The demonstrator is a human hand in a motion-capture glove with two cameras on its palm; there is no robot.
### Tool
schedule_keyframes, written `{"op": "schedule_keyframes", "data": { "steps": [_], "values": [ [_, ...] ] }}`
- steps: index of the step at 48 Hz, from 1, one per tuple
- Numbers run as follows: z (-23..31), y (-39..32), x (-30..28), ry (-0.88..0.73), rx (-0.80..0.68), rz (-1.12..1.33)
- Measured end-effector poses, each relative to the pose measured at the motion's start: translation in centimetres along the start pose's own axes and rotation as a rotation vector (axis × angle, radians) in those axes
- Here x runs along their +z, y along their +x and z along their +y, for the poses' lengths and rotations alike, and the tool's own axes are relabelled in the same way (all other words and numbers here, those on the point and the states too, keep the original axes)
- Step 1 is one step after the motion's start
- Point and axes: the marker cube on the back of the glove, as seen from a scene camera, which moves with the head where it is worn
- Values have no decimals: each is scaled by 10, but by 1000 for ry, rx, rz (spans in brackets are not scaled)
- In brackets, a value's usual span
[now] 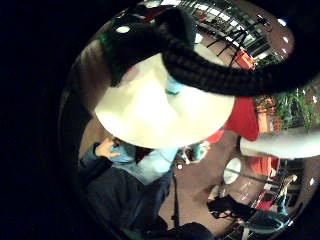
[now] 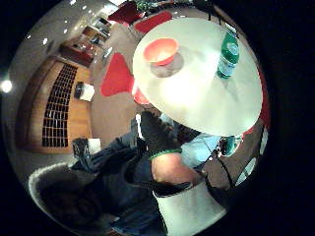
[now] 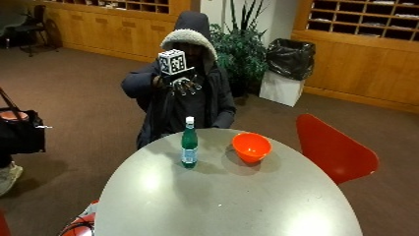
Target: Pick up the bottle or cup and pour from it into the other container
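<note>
I see brown carpet, wooden cubby shelving along the wall, a potted plant, a black-bagged bin and a red chair.

Gloved right hand raised open, green bottle upright beside orange bowl

My gloved right hand is raised at chest height, palm facing outward, fingers loosely spread and hanging down, holding nothing.

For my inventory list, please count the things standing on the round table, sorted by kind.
Green plastic bottle with white cap: 1
Orange plastic bowl: 1
Total on the round grey table: 2
</note>
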Motion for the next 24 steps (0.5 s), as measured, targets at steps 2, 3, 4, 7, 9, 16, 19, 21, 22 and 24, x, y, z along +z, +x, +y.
{"op": "schedule_keyframes", "data": {
  "steps": [2, 3, 4, 7, 9, 16, 19, 21, 22, 24],
  "values": [
    [-1, 9, 1, -3, 14, -17],
    [-2, 14, 2, -5, 18, -27],
    [-2, 19, 2, -8, 20, -38],
    [-2, 31, 6, -13, 29, -70],
    [-1, 39, 9, -9, 51, -84],
    [-4, 71, 17, -10, 91, -99],
    [-6, 85, 20, -18, 113, -111],
    [-9, 95, 21, -22, 133, -126],
    [-12, 100, 22, -15, 149, -135],
    [-22, 110, 24, 49, 201, -149]
  ]
}}
